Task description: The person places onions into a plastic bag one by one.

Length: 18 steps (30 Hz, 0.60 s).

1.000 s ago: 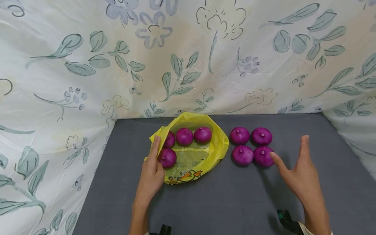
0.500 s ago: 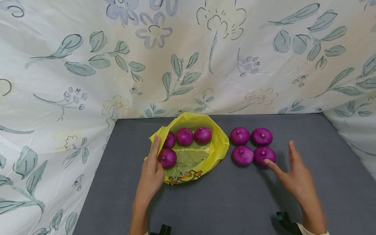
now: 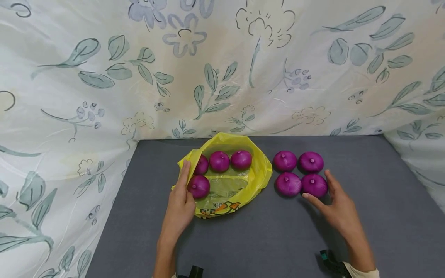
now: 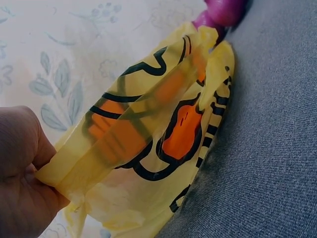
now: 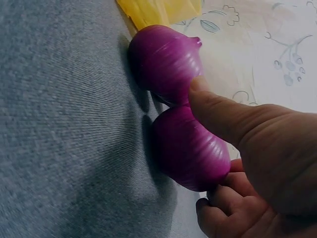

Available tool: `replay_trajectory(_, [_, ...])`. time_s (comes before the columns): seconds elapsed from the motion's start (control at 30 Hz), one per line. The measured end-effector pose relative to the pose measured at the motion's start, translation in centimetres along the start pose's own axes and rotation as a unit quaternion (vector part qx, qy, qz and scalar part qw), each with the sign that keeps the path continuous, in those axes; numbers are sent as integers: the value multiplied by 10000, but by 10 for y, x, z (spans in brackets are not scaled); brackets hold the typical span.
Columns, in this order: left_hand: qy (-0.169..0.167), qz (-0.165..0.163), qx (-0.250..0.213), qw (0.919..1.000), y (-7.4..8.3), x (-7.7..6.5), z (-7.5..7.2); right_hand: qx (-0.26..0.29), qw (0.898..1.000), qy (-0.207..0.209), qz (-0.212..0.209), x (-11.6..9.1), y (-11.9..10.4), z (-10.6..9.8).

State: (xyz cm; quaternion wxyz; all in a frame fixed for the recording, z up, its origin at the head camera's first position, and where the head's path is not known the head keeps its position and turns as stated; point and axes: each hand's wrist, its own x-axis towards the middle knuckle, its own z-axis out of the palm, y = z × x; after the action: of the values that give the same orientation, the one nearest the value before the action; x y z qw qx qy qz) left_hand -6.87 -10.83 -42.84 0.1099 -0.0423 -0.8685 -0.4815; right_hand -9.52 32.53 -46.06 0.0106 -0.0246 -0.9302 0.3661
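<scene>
A yellow plastic bag [image 3: 259, 170] lies on its side, mouth toward me, with several purple onions [image 3: 219, 161] inside. My left hand [image 3: 180, 208] pinches the left edge of its rim; the left wrist view shows thumb and fingers on the thin film [image 4: 74, 173]. To the right of the bag, several more onions [image 3: 289, 184] sit in a two-by-two block. Around the nearest right onion [image 3: 314, 185] my right hand [image 3: 338, 210] is spread, thumb at its near left side and fingers at its right. In the right wrist view the thumb overlaps this onion [image 5: 190, 148], fingertips close to its lower end.
A dark grey cloth [image 3: 250, 243] covers the table. Behind and at both sides hangs a pale curtain with leaf and flower prints [image 3: 215, 50]. Black wrist straps show at the bottom of the head view.
My right hand has moved left and in toward the nearest right onion, its thumb and fingers coming to either side of it. The left hand and bag stay in place.
</scene>
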Motion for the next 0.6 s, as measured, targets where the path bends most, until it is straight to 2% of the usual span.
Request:
replay_trajectory(0.27, [-67, 4, 20, 10000, 0, 0, 1, -145, 9993, 283, -184, 2, 3, 5])
replay_trajectory(0.6, [10, 50, -1, 10000, -1, 0, 1, 12, 9984, 570, -26, 5, 5, 8])
